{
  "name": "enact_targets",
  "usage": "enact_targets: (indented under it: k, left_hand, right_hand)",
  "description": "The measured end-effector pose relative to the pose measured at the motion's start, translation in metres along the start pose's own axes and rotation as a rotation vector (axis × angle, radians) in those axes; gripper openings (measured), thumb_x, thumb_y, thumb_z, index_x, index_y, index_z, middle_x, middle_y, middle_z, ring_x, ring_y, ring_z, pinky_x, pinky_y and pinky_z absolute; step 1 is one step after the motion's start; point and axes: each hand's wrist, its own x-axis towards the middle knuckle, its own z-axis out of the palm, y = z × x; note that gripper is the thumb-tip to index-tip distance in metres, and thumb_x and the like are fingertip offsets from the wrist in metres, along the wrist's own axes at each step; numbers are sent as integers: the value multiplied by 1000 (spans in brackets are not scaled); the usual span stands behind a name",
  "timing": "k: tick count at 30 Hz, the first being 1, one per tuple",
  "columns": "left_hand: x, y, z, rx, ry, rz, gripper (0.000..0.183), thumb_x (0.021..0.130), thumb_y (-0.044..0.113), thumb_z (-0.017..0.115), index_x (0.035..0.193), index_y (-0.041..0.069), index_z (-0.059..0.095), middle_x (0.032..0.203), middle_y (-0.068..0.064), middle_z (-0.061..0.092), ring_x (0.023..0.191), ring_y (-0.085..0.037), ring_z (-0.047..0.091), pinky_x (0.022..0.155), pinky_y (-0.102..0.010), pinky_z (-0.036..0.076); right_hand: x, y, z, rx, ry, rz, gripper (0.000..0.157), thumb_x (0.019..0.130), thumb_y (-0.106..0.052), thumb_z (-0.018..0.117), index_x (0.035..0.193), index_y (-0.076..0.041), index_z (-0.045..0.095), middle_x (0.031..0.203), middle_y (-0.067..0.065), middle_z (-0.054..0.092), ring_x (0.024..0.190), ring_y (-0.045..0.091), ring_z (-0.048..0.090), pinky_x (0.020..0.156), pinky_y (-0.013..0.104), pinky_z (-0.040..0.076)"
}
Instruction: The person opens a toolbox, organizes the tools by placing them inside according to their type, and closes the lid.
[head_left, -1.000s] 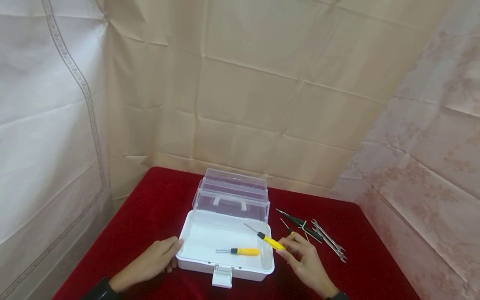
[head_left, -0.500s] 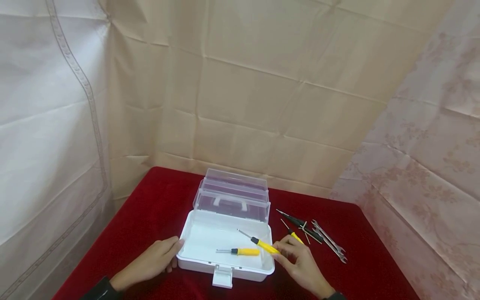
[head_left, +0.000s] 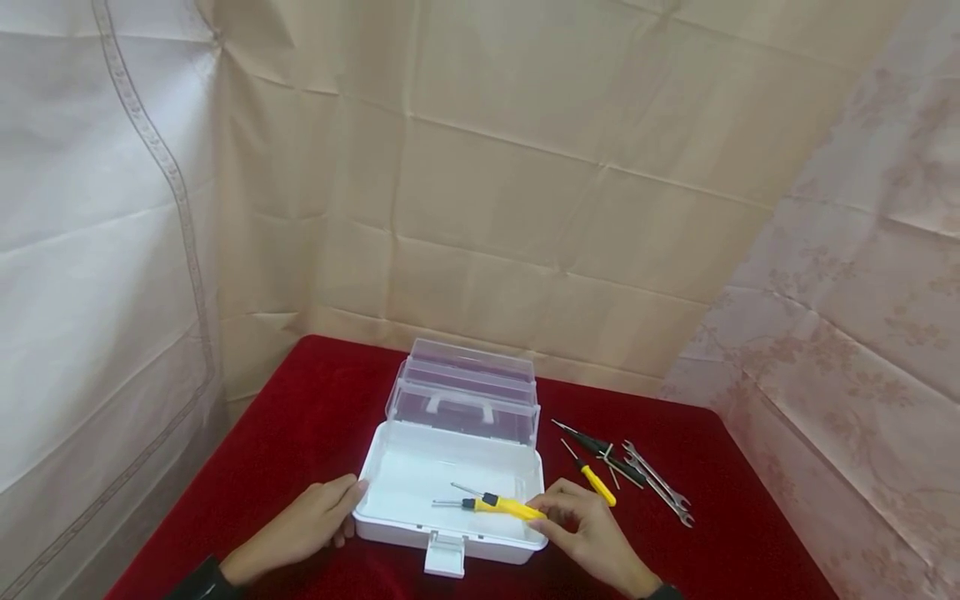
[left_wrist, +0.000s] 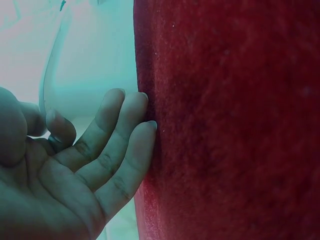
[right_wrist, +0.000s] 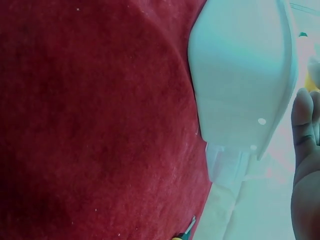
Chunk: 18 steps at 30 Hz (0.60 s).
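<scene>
My right hand (head_left: 588,529) pinches the end of a yellow-handled screwdriver (head_left: 510,507) over the right side of a white toolbox (head_left: 442,454). Its shaft points left, and its handle overlaps a second yellow screwdriver (head_left: 447,503) lying inside the box. With thumb on top and index finger curled against the wall, my left hand (head_left: 311,521) grips the box's left rim. In the left wrist view the other fingers (left_wrist: 140,145) of that hand extend down near the red cloth (left_wrist: 235,125). The right wrist view shows the box's outer side wall (right_wrist: 240,75) and part of my right hand (right_wrist: 305,165).
Behind the box its clear lid (head_left: 465,392) leans back, opened. To the right lie a third yellow screwdriver (head_left: 598,485), a black-handled tool (head_left: 588,439) crossed by thin metal keys (head_left: 609,458), and wrenches (head_left: 660,479). Beige curtain (head_left: 487,208) hangs behind the table.
My right hand has carried the screwdriver left and lower over the box, bringing it above the other one. More of the yellow screwdriver on the cloth now shows. My left hand stays put.
</scene>
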Motion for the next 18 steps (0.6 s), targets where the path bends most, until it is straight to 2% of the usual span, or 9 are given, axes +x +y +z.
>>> enact_targets:
  k: [5, 18]
  left_hand:
    - [0, -1, 0, 8, 0, 13, 36, 106, 41, 38, 94, 11, 54, 68, 0, 58, 56, -14, 57, 54, -28, 48]
    - [0, 0, 0, 0, -6, 8, 33, 107, 37, 38, 94, 10, 54, 69, 0, 58, 56, -14, 57, 53, -29, 48]
  right_hand:
    - [0, 0, 6, -17, -10, -34, 21, 84, -42, 74, 102, -30, 73, 88, -14, 63, 63, 9, 54, 56, 24, 48]
    - [0, 2, 6, -67, -44, -17, 21, 85, -44, 72, 98, -28, 73, 89, -15, 65, 66, 7, 55, 59, 23, 49]
